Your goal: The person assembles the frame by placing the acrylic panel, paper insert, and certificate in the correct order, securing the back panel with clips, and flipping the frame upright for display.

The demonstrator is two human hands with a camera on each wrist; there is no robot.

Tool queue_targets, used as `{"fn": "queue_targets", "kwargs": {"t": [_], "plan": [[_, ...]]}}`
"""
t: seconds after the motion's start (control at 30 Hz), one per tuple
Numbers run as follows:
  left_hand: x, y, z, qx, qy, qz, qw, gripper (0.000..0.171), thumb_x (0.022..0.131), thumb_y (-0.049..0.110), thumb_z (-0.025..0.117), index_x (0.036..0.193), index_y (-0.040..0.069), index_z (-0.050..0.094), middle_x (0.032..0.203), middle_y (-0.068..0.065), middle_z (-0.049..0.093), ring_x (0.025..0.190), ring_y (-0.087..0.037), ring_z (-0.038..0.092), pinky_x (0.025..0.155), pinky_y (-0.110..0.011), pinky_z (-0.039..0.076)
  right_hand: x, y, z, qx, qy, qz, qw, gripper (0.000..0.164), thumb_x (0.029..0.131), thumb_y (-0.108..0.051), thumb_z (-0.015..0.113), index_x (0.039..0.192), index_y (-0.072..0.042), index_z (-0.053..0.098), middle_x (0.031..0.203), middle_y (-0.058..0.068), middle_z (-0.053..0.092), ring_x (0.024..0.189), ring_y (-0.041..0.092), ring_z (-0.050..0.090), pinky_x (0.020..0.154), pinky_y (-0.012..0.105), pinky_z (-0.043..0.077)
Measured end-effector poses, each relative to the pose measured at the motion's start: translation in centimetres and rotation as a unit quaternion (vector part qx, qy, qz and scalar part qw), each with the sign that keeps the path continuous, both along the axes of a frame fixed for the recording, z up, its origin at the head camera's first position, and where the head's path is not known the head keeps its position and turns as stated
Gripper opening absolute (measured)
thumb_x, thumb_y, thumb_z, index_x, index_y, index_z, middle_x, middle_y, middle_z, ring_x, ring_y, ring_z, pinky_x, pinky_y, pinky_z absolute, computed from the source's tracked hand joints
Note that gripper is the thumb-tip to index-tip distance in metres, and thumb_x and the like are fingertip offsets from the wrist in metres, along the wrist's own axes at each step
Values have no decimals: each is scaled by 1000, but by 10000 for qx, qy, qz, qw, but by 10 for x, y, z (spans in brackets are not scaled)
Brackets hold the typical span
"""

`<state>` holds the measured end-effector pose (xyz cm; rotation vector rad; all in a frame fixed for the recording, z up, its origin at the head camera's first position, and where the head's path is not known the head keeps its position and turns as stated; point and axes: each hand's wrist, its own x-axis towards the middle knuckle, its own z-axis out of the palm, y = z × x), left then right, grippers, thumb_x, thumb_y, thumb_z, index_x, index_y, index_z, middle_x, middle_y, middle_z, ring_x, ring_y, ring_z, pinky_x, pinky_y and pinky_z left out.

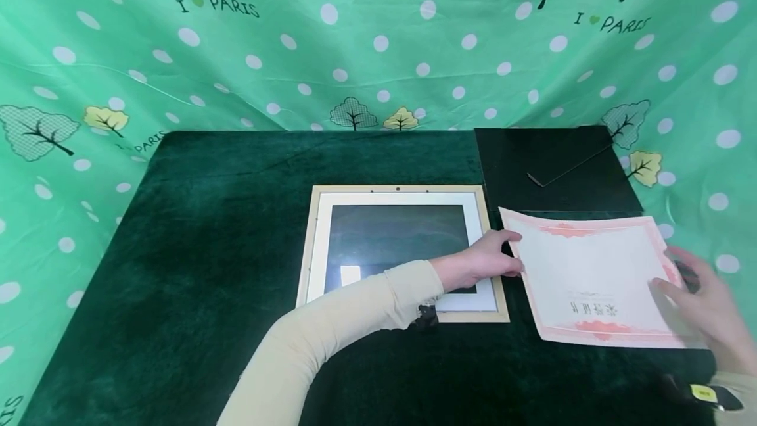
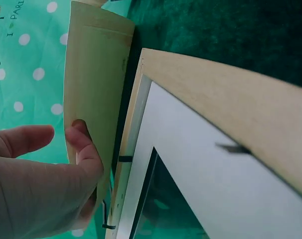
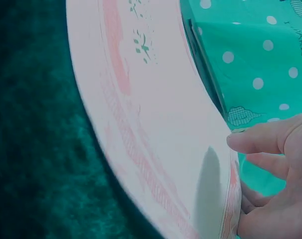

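A pink-bordered certificate (image 1: 591,275) with upside-down printed characters is held by its two short edges, bowed and partly raised off the cloth. My left hand (image 1: 487,258) holds its left edge. In the left wrist view the fingers of that hand (image 2: 46,184) are bent against the sheet's yellowish side, with the thumb apart from it. My right hand (image 1: 704,294) holds the right edge, its thumb over the printed face and other fingers behind. A light wooden picture frame (image 1: 304,248) lies below my left forearm, showing a white mat and a glassy pane.
A black backing board (image 1: 508,156) with a thin stand leg lies at the back right, behind the certificate. Dark green velvet cloth (image 1: 195,268) covers the table. A green dotted curtain (image 1: 378,51) hangs along the back and sides.
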<state>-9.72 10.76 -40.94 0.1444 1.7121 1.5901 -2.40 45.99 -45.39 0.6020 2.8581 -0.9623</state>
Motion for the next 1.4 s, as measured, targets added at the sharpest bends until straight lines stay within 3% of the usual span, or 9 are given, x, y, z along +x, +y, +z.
{"fn": "queue_targets", "kwargs": {"t": [0.13,0.3,0.4,0.53,0.7,0.8,1.03,1.27,1.4], "plan": [[0,-4,-1,-107,266,161,9995,49,87,-4,66,133,5,52,121,-5,45,73,-14,58,73,-26,52,2,3,-3,-90,25,-30,10000,71,97,-22,53,153,0,14,145,40,19,117,57,27,90,70,24],[0,-12,-1,-208,485,207,9984,47,86,-4,67,130,6,54,114,-3,44,78,-15,54,69,-25,46,3,7,-5,-239,-31,-166,9996,67,99,-24,48,156,-13,15,152,33,13,119,60,26,92,72,26],[-1,-17,-1,-322,645,281,9970,46,85,-3,68,128,8,55,119,-3,44,88,-15,50,74,-25,43,3,8,-6,-195,41,-39,9998,63,101,-24,45,156,-24,16,153,30,14,115,56,32,83,51,43],[-2,-23,-4,-498,800,426,9946,45,84,-4,68,126,10,57,128,-4,44,101,-16,46,83,-26,41,3,6,-5,-153,183,205,9995,61,101,-23,45,155,-33,17,155,23,17,102,37,41,66,21,34],[-5,-33,-9,-608,891,489,9930,47,83,-7,66,126,11,56,133,-4,43,109,-19,43,88,-28,40,1,-3,3,-315,402,551,9972,60,102,-16,44,155,-31,19,149,26,22,85,0,42,60,14,39],[-7,-40,-9,-694,969,520,9915,48,83,-8,65,126,11,56,134,-5,42,111,-20,42,88,-28,39,1,-11,9,-545,564,847,9933,60,102,-12,42,155,-29,20,144,24,25,79,-10,43,58,13,42],[-11,-55,-5,-860,1029,566,9893,49,84,-7,64,128,12,55,140,-5,41,115,-21,40,90,-31,37,-2,-20,16,-1010,938,1296,9819,60,101,-4,41,154,-26,25,136,-11,31,82,-9,48,62,11,44],[-14,-66,-8,-1107,1200,534,9851,48,85,-5,64,129,12,53,139,-7,41,116,-22,42,93,-33,37,-9,-23,27,-1859,962,1232,9700,60,100,-4,49,153,-26,30,130,-14,37,88,-6,50,62,13,46],[-17,-72,-8,-1367,1399,321,9802,49,87,-1,64,133,11,49,135,-10,41,113,-22,43,91,-32,39,-14,-26,40,-3032,986,936,9432,55,99,-3,51,148,-26,40,123,-12,42,76,1,60,56,20,50]]}}
